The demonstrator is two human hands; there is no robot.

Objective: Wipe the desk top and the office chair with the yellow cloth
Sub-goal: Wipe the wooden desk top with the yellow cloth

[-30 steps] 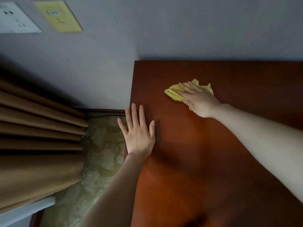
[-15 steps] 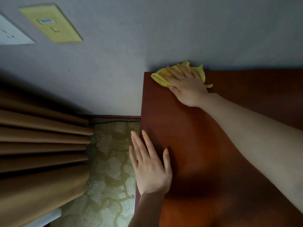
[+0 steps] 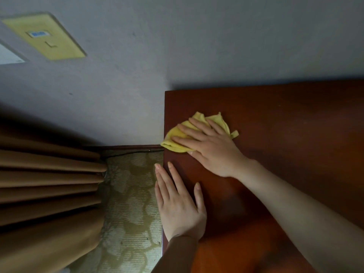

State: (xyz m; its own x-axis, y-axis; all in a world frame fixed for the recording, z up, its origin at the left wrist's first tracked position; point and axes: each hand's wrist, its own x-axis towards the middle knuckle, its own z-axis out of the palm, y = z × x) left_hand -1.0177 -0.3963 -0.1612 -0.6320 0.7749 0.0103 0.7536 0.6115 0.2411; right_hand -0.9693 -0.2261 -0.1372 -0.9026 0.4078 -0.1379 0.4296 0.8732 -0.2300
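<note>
vs 0.5 s ago: cloth [image 3: 173,146] is off the back-left corner and away from the wall [image 3: 197,46], pulled back toward the person along the worktop [image 3: 285,125] left edge. vs 1.0 s ago: it sat further in from that edge. Left hand [image 3: 179,209] in much the same spot on the edge, nearer the camera. Cloth now: bunched, lying on the worktop at the left edge, its left tip just past the edge, a small tab sticking out on the right. Right hand [image 3: 212,148] lies palm-down on top of it, fingers [image 3: 185,141] straight and spread, pressing the cloth flat, not curled round it; thumb tucked along the near side; forearm bare, reaching in from lower right. Left hand flat on the worktop, fingers [image 3: 176,178] straight and together, holding nothing, thumb out to the right; outer fingers hang past the edge over the carpet [image 3: 130,194]. Brown sleeve [image 3: 177,253] at that wrist. The two hands are near each other, not touching. Curtain [image 3: 49,184] folds at left, yellow plate [image 3: 43,36] on the wall upper left.
</note>
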